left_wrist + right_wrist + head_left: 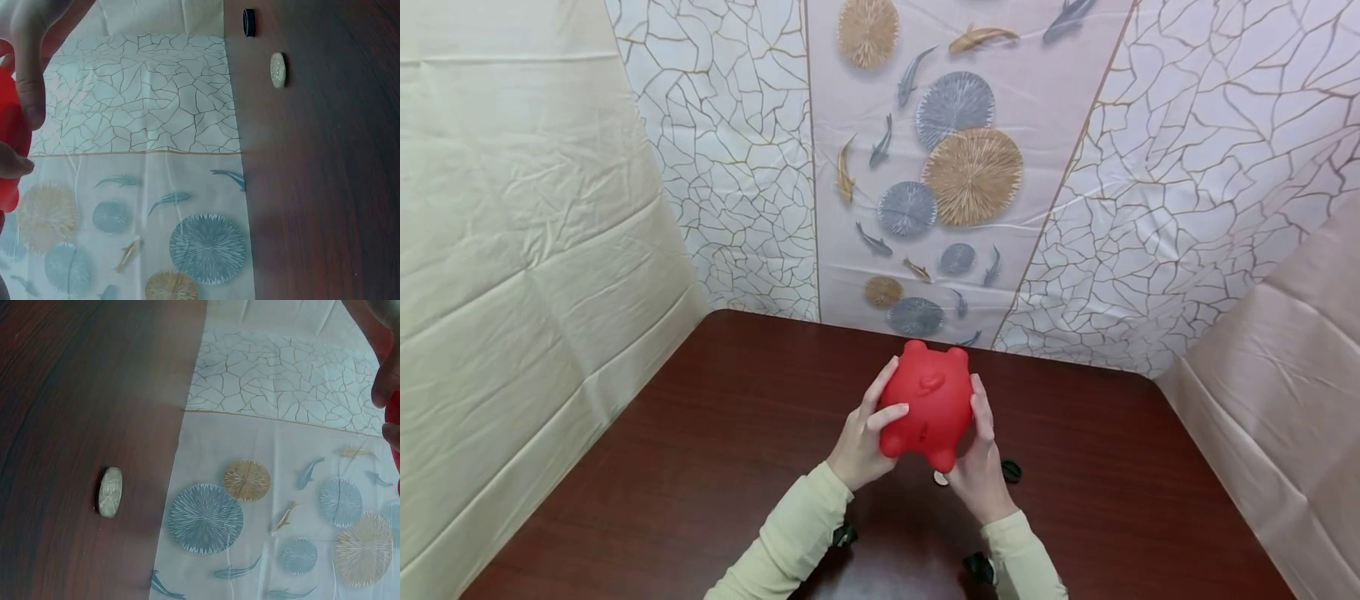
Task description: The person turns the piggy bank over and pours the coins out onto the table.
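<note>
Head view: a person's left hand point(859, 450) and right hand point(981, 479), fingers parted and bent around opposite sides, hold a red pig point(928, 400) up above a dark table point(700, 450); a coin point(941, 478) and a black cap point(1011, 471) lie near the right hand; patterned cloth point(737, 167) hangs behind. Left wrist view: fingers touch the pig at the left edge; coin and cap lie apart. Right wrist view: fingertips meet a red sliver of pig at the right edge; the coin rests on the table.

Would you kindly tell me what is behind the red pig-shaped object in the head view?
Around the red pig-shaped object, held between the left hand and right hand, the brown tabletop shows, with the patterned backdrop beyond. Whatever it directly covers cannot be seen.
</note>
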A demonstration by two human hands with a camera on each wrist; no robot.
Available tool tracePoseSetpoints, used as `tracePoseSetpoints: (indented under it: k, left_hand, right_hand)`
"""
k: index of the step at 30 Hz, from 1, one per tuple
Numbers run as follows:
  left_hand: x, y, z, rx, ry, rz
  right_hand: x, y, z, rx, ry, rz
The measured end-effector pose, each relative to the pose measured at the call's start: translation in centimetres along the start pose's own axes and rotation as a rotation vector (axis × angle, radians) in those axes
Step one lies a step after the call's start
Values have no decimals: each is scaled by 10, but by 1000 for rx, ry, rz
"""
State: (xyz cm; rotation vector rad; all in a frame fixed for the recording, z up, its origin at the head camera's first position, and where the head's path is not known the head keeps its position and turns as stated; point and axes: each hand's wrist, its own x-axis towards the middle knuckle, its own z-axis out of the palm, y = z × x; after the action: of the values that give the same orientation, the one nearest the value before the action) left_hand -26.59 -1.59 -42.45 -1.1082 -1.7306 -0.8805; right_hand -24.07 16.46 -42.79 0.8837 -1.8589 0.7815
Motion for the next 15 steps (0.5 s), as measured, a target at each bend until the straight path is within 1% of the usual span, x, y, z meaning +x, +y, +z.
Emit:
tracePoseSetpoints:
  k: [2, 3, 5, 7, 9, 11, 15]
  left_hand:
    - [1, 0, -2, -18, -28, -30]
    - [1, -1, -3, -33, -49, -60]
    - [1, -2, -5, -72, -105, -143]
    - [-1, -3, -7, -104, -159, -241]
    - [-4, -4, -8, -149, -198, -326]
    - [-8, -5, -9, -202, -216, -394]
    - [-15, -4, -9, -287, -226, -519]
  right_hand:
    - [1, 1, -2, -6, -32, 23]
    - [1, 2, -3, -7, -50, 36]
    - [1, 5, -6, 6, -98, 71]
    - [0, 7, -10, 8, -148, 113]
    - [-1, 7, -13, -3, -185, 149]
    - [-2, 7, -16, -33, -217, 199]
    - [-4, 4, -19, -85, -259, 319]
